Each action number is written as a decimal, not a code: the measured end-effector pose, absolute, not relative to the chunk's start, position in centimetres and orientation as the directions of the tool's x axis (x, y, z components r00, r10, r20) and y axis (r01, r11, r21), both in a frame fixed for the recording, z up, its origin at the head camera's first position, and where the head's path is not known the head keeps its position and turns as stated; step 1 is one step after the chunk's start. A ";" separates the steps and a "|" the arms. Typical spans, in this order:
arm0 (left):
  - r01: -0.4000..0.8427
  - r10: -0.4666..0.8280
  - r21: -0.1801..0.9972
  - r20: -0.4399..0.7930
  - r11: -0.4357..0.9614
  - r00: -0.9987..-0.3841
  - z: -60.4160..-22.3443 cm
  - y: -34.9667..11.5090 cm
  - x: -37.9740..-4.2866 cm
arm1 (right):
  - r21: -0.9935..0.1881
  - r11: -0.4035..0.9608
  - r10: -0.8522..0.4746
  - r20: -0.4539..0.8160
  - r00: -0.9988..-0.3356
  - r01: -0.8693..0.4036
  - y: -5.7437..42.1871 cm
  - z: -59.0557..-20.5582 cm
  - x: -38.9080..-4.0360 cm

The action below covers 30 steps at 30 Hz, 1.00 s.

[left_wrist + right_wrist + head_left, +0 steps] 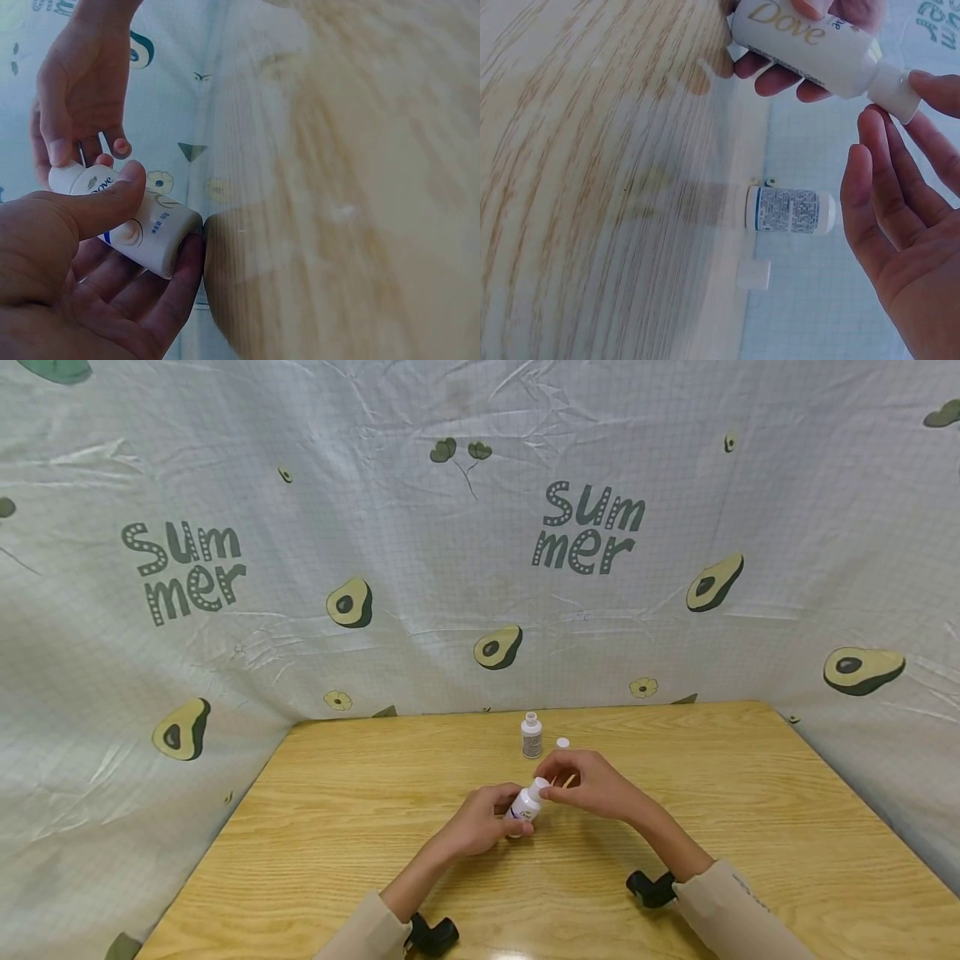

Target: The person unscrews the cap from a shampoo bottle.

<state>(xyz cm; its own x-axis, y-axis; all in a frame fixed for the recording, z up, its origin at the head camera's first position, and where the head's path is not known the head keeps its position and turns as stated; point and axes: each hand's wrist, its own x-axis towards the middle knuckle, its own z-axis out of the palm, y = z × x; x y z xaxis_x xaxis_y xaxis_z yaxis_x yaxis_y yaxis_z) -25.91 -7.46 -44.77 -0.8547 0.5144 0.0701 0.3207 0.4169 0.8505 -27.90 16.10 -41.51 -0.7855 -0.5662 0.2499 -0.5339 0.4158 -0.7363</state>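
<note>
A small white Dove bottle [522, 808] is tilted, its white cap [894, 91] pointing up toward the right hand. My left hand [478, 823] grips the bottle's body, thumb across the front and fingers behind and under the base. With thumb and fingertips, my right hand [594, 787] pinches the cap, which sits on the bottle's neck. Gold lettering shows on the label in the right wrist view. Beyond the hands stands a second white bottle [532, 740], upright, its neck uncapped and its back label full of small print. A loose white cap [562, 743] lies to its right.
The wooden table [360, 827] reaches back to a hanging white cloth [420, 552] printed with avocados and "summer" lettering. Black wrist-worn devices [651, 889] sit at both sleeve cuffs, close above the tabletop.
</note>
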 end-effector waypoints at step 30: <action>0.326 0.521 0.855 0.079 0.403 -0.850 -44.8 -7.6 -26.0 | -0.735 0.419 -0.570 0.243 -0.785 -0.533 16.0 -41.6 -28.0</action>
